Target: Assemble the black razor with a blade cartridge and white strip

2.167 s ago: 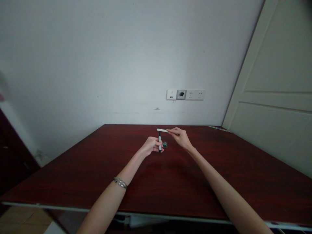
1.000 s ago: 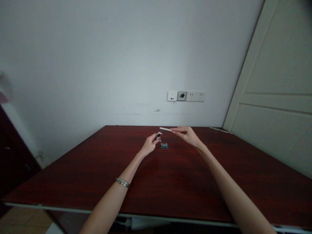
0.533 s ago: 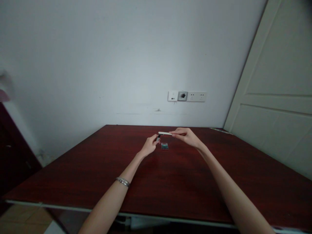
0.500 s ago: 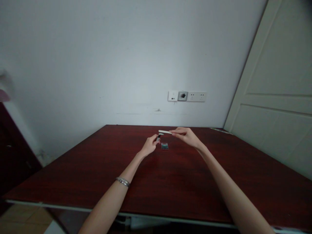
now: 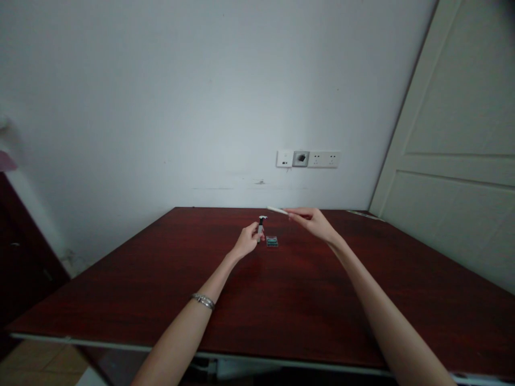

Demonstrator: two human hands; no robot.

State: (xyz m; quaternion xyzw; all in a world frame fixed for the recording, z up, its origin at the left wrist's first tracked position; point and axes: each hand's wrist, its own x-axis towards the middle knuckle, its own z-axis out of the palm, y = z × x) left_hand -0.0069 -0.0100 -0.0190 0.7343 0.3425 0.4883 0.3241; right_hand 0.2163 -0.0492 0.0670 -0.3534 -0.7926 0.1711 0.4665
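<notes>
My left hand (image 5: pixel 246 240) is closed around the grey handle of a small razor (image 5: pixel 260 229), its black neck and pale T-shaped head pointing up. Between the fingertips of my right hand (image 5: pixel 308 219) is a slim white stick (image 5: pixel 277 210), too small to name more exactly. Its free end points left and sits above and to the right of the razor head, apart from it. Just right of my left fingers, a small clear case (image 5: pixel 272 241) with something teal inside lies on the dark red table (image 5: pixel 306 300).
Behind the table's far edge rises a pale wall with a row of sockets (image 5: pixel 308 158). A light panelled door (image 5: pixel 454 161) stands on the right. A thin flat strip (image 5: pixel 364 215) lies at the back right corner of the table.
My right hand has lifted the white stick up and to the right, off the razor head, and its tip now tilts upward. The razor stands more upright in my left hand.
</notes>
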